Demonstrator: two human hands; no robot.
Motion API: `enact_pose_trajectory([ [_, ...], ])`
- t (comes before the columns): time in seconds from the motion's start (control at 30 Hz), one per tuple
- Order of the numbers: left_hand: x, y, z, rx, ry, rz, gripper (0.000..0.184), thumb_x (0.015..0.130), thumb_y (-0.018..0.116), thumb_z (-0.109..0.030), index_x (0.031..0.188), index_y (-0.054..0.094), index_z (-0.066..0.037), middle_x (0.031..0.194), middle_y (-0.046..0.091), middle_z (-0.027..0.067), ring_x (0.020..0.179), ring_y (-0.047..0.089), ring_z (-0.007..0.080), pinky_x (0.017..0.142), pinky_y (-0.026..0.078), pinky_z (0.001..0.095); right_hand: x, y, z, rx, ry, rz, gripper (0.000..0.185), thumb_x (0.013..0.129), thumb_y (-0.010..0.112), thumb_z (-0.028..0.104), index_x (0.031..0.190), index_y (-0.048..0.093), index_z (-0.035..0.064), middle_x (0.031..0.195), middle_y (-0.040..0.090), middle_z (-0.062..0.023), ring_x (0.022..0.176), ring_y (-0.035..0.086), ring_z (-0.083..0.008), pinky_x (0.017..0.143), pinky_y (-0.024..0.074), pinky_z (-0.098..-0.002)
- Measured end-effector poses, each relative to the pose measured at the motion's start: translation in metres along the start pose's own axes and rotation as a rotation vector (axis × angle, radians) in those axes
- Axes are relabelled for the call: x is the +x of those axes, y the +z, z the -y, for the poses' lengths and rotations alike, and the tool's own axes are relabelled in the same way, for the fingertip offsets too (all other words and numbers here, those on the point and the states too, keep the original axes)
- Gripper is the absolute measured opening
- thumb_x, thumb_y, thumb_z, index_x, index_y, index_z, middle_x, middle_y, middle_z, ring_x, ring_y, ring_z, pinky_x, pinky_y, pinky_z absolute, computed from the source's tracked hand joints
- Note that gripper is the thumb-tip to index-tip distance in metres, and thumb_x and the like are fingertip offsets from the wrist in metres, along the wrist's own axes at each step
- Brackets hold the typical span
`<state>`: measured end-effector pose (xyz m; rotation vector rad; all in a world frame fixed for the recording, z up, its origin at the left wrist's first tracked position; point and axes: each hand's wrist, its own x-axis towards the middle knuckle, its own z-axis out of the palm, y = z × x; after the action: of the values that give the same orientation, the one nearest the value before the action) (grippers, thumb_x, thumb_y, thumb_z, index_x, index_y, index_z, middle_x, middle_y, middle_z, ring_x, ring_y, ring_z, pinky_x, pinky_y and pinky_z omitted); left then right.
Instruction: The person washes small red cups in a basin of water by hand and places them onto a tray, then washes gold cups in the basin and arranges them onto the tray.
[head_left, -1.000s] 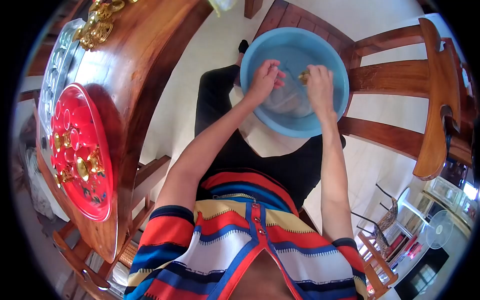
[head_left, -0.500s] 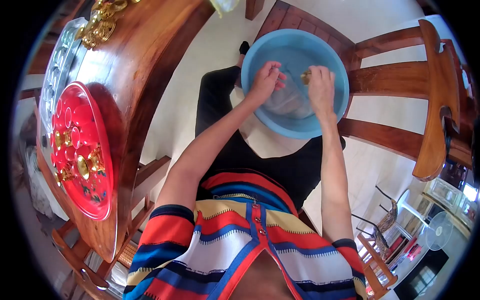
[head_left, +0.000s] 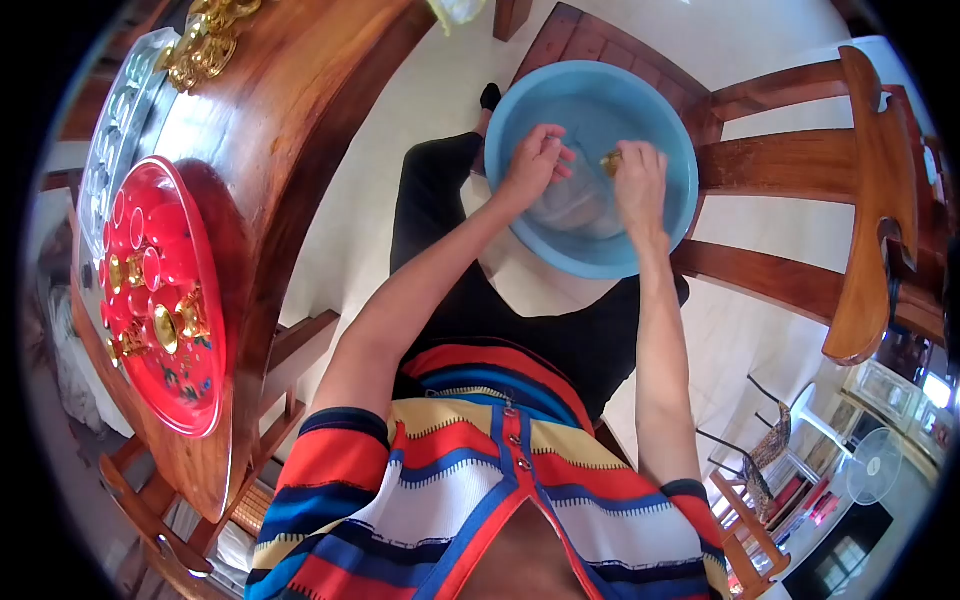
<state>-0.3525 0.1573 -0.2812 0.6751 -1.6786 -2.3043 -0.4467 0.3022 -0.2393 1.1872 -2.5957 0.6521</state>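
Observation:
A light blue plastic basin (head_left: 592,268) stands on a wooden chair seat in front of me, and both my hands are over it. My right hand (head_left: 642,185) is closed on a small gold-coloured piece (head_left: 610,162), of which only one end shows past the fingers. To its left, my left hand (head_left: 535,165) has its fingers curled in; whatever it may hold is hidden. Below the hands, inside the basin, lies a pale, see-through sheet-like thing (head_left: 578,208), seemingly under water.
On the wooden table (head_left: 300,100) to my left rests a red tray (head_left: 190,405) with several red cups (head_left: 172,228) and gold goblets (head_left: 166,328). More gold pieces (head_left: 205,55) and a clear tray (head_left: 118,120) are behind it. The chair's backrest (head_left: 865,200) rises right of the basin.
Both hands stay over the basin. The right hand and the gold piece have shifted slightly, and the view has moved a little.

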Motion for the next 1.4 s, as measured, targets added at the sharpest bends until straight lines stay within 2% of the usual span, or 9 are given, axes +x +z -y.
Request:
enact_pose_trajectory([
  [0.1,0.000,-0.002,0.001,0.106,-0.008,-0.048,0.026,0.096,0.039,-0.013,0.118,0.048,-0.005,0.096,0.062,0.0096,0.070,0.062,0.0155,0.064,0.051,0.0275,0.009,0.000,0.016,0.182,0.049,-0.052,0.023,0.082,0.058,0.007,0.104,0.057,0.0026,0.097,0.058,-0.0159,0.093,0.053,-0.0349,0.082,0.0428,-0.0424],
  [0.27,-0.009,0.007,-0.009,0.571,0.671,-0.014,0.043,0.083,0.054,-0.004,0.125,0.046,-0.005,0.116,0.053,0.0134,0.098,0.057,0.0238,0.074,0.050,0.0301,0.009,-0.010,0.018,0.264,0.163,0.012,0.026,0.081,0.059,0.010,0.106,0.057,0.0017,0.100,0.059,-0.0164,0.095,0.054,-0.0344,0.084,0.0433,-0.0411],
  [0.5,-0.017,0.029,-0.031,0.453,0.504,0.168,0.050,0.077,0.056,0.003,0.125,0.044,-0.002,0.114,0.054,0.0145,0.104,0.055,0.0282,0.087,0.045,0.0363,0.013,-0.024,0.046,0.378,0.161,0.050,0.034,0.080,0.062,0.012,0.112,0.055,0.0016,0.103,0.059,-0.0176,0.097,0.055,-0.0333,0.084,0.0454,-0.0400],
  [0.7,-0.007,0.031,-0.049,0.270,0.483,-0.049,0.044,0.076,0.062,0.000,0.118,0.047,0.000,0.103,0.058,0.0156,0.094,0.057,0.0293,0.082,0.046,0.0355,0.017,-0.058,0.046,0.767,0.243,0.031,0.056,0.082,0.067,0.020,0.131,0.043,0.0042,0.128,0.048,-0.0124,0.104,0.054,-0.0209,0.085,0.0457,-0.0312],
  [0.8,-0.025,0.031,-0.083,0.654,0.723,-0.295,0.045,0.073,0.071,-0.012,0.112,0.052,-0.004,0.101,0.059,0.0117,0.096,0.053,0.0289,0.082,0.042,0.0394,0.011,-0.051,0.026,0.813,0.421,-0.137,0.043,0.088,0.062,0.019,0.124,0.048,-0.0007,0.120,0.055,-0.0148,0.106,0.055,-0.0206,0.091,0.0444,-0.0325],
  [0.9,-0.008,0.032,-0.019,0.997,0.552,-0.227,0.044,0.071,0.073,-0.017,0.109,0.054,-0.006,0.100,0.058,0.0091,0.103,0.048,0.0306,0.086,0.036,0.0443,-0.006,-0.025,0.004,0.856,0.586,-0.008,0.039,0.090,0.058,0.016,0.124,0.048,-0.0005,0.118,0.056,-0.0158,0.106,0.055,-0.0196,0.086,0.0466,-0.0296],
  [1.1,-0.040,0.041,-0.085,0.669,0.604,-0.234,0.041,0.073,0.071,-0.019,0.107,0.053,-0.005,0.099,0.056,0.0124,0.100,0.044,0.0304,0.084,0.035,0.0431,-0.024,0.003,-0.009,0.856,0.635,0.072,0.035,0.091,0.057,0.016,0.122,0.049,0.0009,0.111,0.058,-0.0078,0.100,0.056,-0.0150,0.084,0.0445,-0.0265],
  [1.27,-0.110,0.013,-0.179,0.577,0.589,-0.101,0.041,0.077,0.071,-0.022,0.107,0.053,-0.002,0.092,0.052,0.0123,0.095,0.044,0.0266,0.080,0.039,0.0359,-0.032,0.019,0.007,0.751,0.343,0.079,0.022,0.089,0.057,0.012,0.107,0.059,-0.0003,0.085,0.060,-0.0033,0.072,0.055,-0.0104,0.065,0.0451,-0.0241],
  [1.4,-0.179,-0.049,-0.231,0.649,0.914,-0.302,0.049,0.075,0.074,-0.022,0.115,0.051,-0.004,0.095,0.051,0.0104,0.092,0.048,0.0248,0.079,0.043,0.0352,-0.050,0.048,0.005,0.776,0.396,0.178,0.021,0.090,0.056,0.011,0.107,0.060,0.0008,0.087,0.062,-0.0037,0.073,0.057,-0.0107,0.064,0.0465,-0.0240],
])
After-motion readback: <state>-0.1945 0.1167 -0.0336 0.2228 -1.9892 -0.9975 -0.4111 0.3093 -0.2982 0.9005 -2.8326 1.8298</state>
